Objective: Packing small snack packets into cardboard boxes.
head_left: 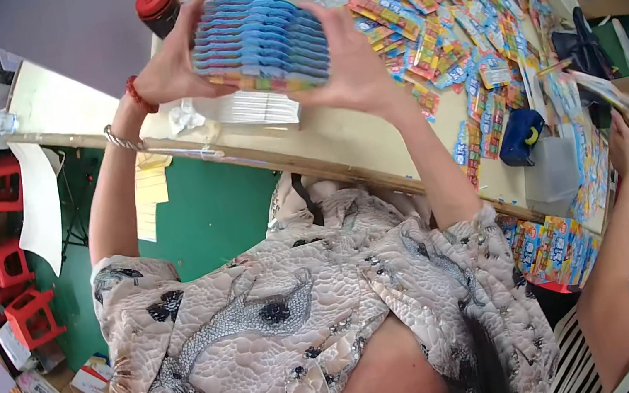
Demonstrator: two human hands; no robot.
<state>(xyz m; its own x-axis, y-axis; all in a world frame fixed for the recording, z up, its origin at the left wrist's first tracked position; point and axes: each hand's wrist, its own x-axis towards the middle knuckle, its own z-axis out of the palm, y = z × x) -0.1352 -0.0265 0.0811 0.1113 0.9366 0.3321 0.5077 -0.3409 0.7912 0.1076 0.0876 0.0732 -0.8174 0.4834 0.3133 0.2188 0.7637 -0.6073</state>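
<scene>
Between my two hands, above the table (423,145), is a thick stack of flat blue packets (257,38) with wavy edges and some orange and yellow along the lower side. My left hand (178,69), with a red bead bracelet and a pale bangle at the wrist, grips its left end. At the opposite end my right hand (352,63) presses against the packets, fingers partly hidden behind them. Below the stack lies a pile of white sheets or cards (259,109), with a crumpled white wrapper (185,116) beside it.
Many loose colourful packets (426,17) cover the table's right side. A red-lidded dark bottle (158,9) stands behind my left hand. A blue tape dispenser (521,136) is near the right edge. At right, a co-worker's hand (621,142) is beside packets. Red stools (33,318) stand left.
</scene>
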